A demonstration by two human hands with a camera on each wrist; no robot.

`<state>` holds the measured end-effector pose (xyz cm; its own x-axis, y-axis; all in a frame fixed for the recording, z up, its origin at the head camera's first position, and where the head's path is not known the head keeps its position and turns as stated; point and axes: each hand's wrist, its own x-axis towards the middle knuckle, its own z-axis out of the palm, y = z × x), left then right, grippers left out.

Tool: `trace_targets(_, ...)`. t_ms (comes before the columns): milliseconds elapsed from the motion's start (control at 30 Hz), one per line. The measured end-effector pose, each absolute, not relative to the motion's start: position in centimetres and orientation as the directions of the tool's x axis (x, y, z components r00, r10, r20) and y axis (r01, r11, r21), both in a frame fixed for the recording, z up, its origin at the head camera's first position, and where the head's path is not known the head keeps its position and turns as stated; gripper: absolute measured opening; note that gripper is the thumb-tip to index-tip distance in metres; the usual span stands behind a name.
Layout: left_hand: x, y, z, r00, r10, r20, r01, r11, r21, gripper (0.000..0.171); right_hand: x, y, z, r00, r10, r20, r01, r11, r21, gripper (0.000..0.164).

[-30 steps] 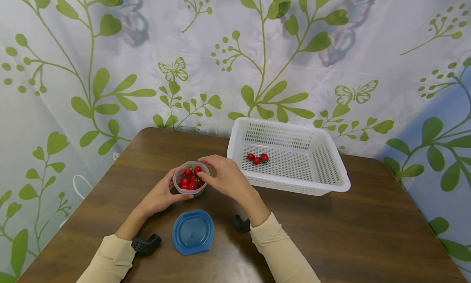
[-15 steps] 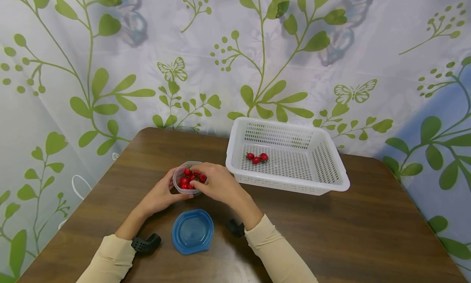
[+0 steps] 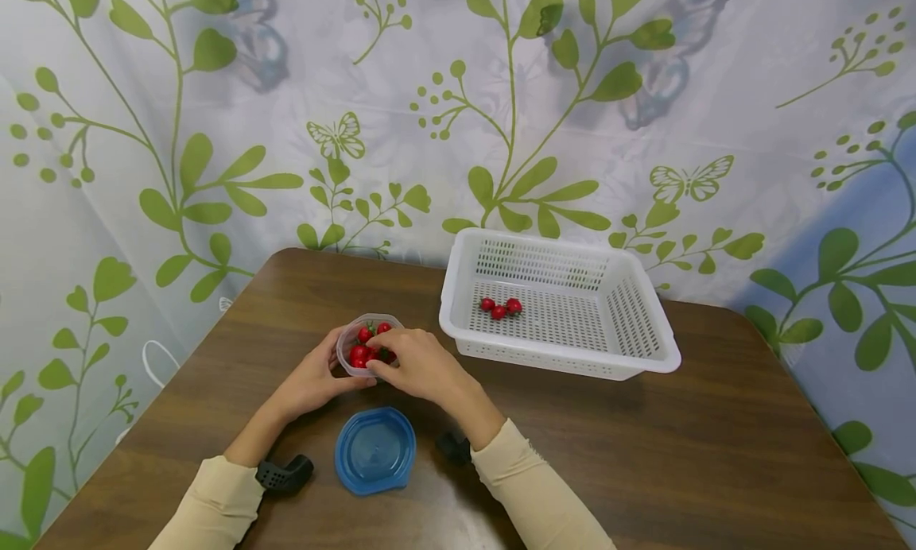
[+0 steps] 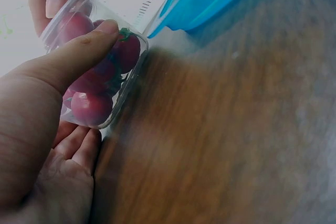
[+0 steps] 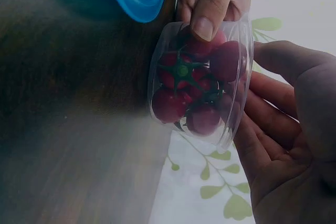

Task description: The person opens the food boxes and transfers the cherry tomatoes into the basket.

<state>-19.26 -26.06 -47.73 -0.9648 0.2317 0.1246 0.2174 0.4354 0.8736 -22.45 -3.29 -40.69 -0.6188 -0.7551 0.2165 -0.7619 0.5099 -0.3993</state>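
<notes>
A small clear plastic container (image 3: 340,347) with several red, green-stemmed cherry tomatoes (image 3: 359,352) stands at the left of the table. My left hand (image 3: 313,385) grips its side; in the left wrist view the thumb (image 4: 79,56) crosses the wall and the other fingers are lower down. Reaching in from the right, my right hand (image 3: 422,365) has its fingertips over the tomatoes. The right wrist view puts its thumb and slightly bent fingers (image 5: 270,95) spread at the rim, tips partly hidden.
A blue lid (image 3: 375,452) lies on the brown table (image 3: 716,439) in front of the container. At the back right stands a white perforated basket (image 3: 644,311) holding 3 cherry tomatoes (image 3: 498,312). Behind the table hangs a leaf-patterned cloth (image 3: 458,160).
My right hand has moved left and slightly down, farther over the container, its fingers leaving the far rim and shifting among the tomatoes. The left hand, container, lid and basket keep their places.
</notes>
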Motion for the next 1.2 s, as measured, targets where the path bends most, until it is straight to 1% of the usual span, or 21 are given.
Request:
trace_targets(133,-19.42,-26.00,-47.39,-0.966,0.226,0.127,0.218,0.445,0.869,0.090,-22.59,-3.26,-40.51,-0.612,-0.766,0.195,-0.764,0.510,-0.395,0.034)
trace_targets(400,-19.48,-26.01,-47.22,-0.965,0.230,0.125,0.217,0.435,0.874,0.089,-22.72,-3.18,-40.34,-0.576,-0.802,0.158,-0.782,0.485,-0.392,0.035)
trace_targets(667,-19.30,-25.99,-47.32,-0.965,0.232,0.124,0.219,0.445,0.869,0.088,-22.66,-3.21,-40.56,-0.577,-0.801,0.160,-0.773,0.473,-0.422,0.034)
trace_targets(900,-19.17,-25.99,-47.33,-0.964,0.236,0.122,0.219,0.446,0.868,0.090,-22.60,-3.10,-40.45,-0.573,-0.796,0.194,-0.783,0.463,-0.416,0.033)
trace_targets(1200,-19.05,-25.95,-47.46,-0.965,0.234,0.117,0.215,0.453,0.865,0.092,-22.59,-2.76,-39.95,-0.603,-0.750,0.272,-0.772,0.464,-0.434,0.032)
